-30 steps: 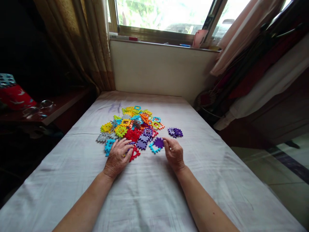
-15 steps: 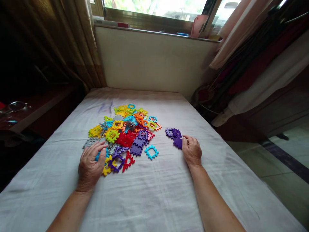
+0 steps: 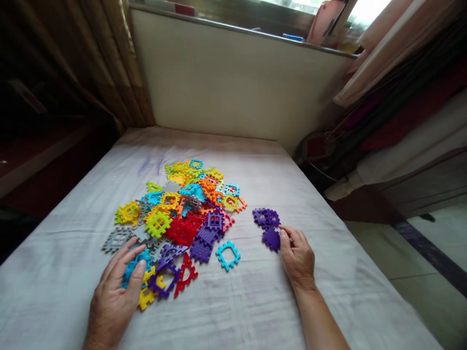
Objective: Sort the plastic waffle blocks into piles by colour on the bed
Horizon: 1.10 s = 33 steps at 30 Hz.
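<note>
A pile of colourful interlocking plastic tiles lies on the bed, with a red tile point(image 3: 181, 230), a lime window tile point(image 3: 159, 222) and purple tiles point(image 3: 202, 247) among them. My left hand point(image 3: 115, 289) is at the pile's near left side, its fingers spread over blue tiles point(image 3: 138, 265) and grey ones. Over to the right, my right hand point(image 3: 298, 255) pinches the right edge of a solid purple tile point(image 3: 271, 238). Just beyond that tile lie purple window tiles point(image 3: 266, 217). A separate light-blue frame tile point(image 3: 228, 255) rests between the pile and my right hand.
A pale sheet point(image 3: 233, 311) covers the bed, which meets a low wall point(image 3: 233, 87) below a window sill. Brown curtains point(image 3: 102, 63) hang on the left. Clothes point(image 3: 397, 126) hang on the right, above a tiled floor point(image 3: 419, 257).
The view has tilted down and moved closer to the pile. My left hand's fingers are spread wider over the near left tiles. My right hand stays at the purple tile.
</note>
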Tool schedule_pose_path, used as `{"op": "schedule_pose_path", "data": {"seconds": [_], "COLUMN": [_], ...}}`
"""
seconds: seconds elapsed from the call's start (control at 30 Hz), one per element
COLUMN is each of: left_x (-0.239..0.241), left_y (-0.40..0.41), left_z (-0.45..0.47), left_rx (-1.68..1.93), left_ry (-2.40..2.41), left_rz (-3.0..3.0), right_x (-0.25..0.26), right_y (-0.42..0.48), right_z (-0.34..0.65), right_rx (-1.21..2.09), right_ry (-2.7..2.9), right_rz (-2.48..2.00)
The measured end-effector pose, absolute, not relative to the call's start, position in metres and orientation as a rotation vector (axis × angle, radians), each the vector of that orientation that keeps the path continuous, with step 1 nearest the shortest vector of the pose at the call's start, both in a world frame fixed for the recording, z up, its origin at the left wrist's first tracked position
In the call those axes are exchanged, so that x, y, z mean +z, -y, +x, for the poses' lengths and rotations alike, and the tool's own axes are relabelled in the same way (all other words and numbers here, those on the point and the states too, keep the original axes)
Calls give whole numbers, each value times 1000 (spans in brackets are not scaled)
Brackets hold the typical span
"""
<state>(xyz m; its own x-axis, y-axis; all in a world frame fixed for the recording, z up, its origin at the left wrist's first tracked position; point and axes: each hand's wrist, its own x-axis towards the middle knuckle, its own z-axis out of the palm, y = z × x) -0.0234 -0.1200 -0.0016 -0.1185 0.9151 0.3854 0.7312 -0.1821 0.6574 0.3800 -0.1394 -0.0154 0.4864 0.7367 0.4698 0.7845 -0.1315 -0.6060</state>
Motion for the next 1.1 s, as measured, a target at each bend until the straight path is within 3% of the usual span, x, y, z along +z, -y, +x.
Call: {"op": "schedule_pose_path", "data": {"seconds": [0.37, 0.73, 1.1], "left_x": [-2, -6, -5], "left_y": [108, 100, 99], "left_z": [-18, -19, -18], "left_rx": [1333, 1364, 1342], "left_ry": [-1778, -1734, -1699], "left_rz": [2001, 1914, 1921], "right_x": [1, 17, 1], "right_y": [137, 74, 84], "right_z": [354, 250, 259], "right_rx": [-338, 47, -144], "right_ry": [1410, 1973, 1824], "right_rz": [-1601, -1741, -1556]}}
